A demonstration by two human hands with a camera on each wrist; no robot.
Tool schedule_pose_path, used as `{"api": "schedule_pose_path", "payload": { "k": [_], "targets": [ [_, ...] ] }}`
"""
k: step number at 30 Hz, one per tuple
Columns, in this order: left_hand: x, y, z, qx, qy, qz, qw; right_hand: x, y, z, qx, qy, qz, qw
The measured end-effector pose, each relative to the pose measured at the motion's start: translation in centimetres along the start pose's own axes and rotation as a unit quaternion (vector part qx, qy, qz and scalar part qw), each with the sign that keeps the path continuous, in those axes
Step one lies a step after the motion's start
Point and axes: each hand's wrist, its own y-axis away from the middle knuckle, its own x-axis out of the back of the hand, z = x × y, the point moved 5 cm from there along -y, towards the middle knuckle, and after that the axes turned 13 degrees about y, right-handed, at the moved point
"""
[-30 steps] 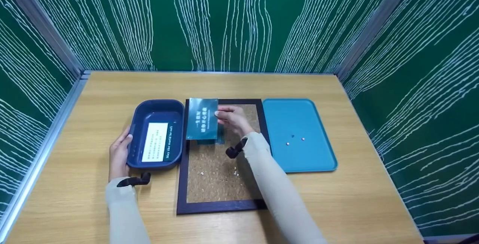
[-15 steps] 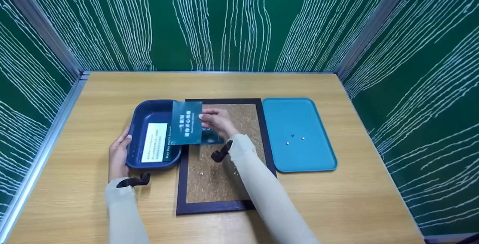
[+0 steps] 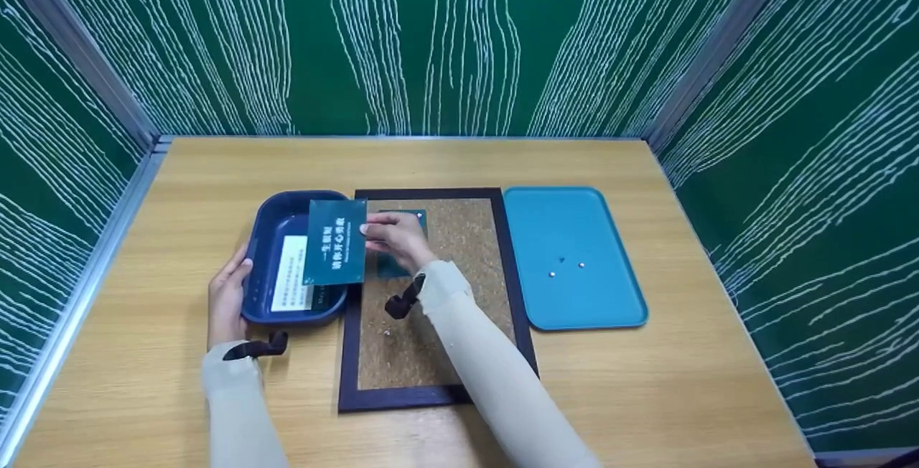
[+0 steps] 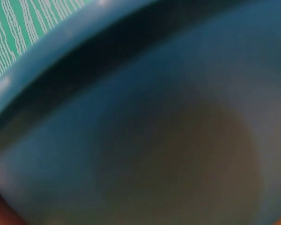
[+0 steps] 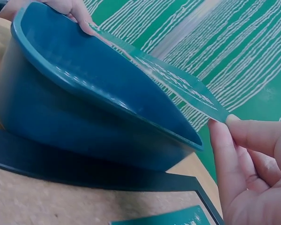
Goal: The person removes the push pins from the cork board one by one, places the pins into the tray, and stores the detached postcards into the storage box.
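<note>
My right hand [image 3: 402, 238] pinches a dark green card [image 3: 336, 242] with white lettering by its right edge, between thumb and fingers. The card is held over the right side of a deep blue plastic bin [image 3: 267, 213]; the right wrist view shows the card [image 5: 178, 84] above the rim. My left hand [image 3: 228, 292] grips the bin's left wall, thumb at the rim. Inside the bin lies a white-and-green card [image 3: 288, 278], partly covered from view. Another green card [image 3: 391, 267] lies on the corkboard [image 3: 438, 303], partly behind my right hand. The left wrist view is filled by blurred blue bin wall.
The dark-framed corkboard lies between the bin and a turquoise tray [image 3: 596, 231]. Several tiny pins [image 3: 581, 265] lie in the tray. A small shiny bit [image 3: 388, 332] is on the cork. Green panels with white lines [image 3: 459, 44] enclose the wooden table [image 3: 129, 296].
My right hand has carried the green card leftward from above the corkboard to over the bin's right side, uncovering the card on the cork. My left hand stays on the bin.
</note>
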Motion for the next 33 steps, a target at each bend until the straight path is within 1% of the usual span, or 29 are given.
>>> {"api": "schedule_pose_path", "payload": {
  "k": [6, 11, 15, 21, 28, 33],
  "targets": [
    [-0.1, -0.1, -0.2, -0.016, 0.000, -0.011, 0.9998, -1.4, 0.2, 0.2, 0.009, -0.006, -0.008, 1.000],
    [0.0, -0.3, -0.2, -0.015, -0.010, -0.008, 0.9998, -2.3, 0.4, 0.2, 0.011, -0.006, -0.009, 1.000],
    [0.0, -0.3, -0.1, -0.015, -0.010, -0.007, 0.9998, -2.8, 0.5, 0.4, 0.006, -0.003, -0.005, 1.000],
    [0.1, -0.2, -0.1, -0.023, -0.005, -0.007, 0.9997, -3.4, 0.6, 0.6, 0.000, -0.015, -0.005, 1.000],
    [0.1, -0.2, -0.1, -0.020, -0.005, -0.005, 0.9998, -4.1, 0.6, 0.7, 0.006, -0.009, 0.000, 1.000],
    [0.0, -0.2, -0.1, -0.019, -0.008, -0.004, 0.9998, -4.4, 0.5, 0.7, 0.012, -0.014, 0.001, 1.000]
  ]
}}
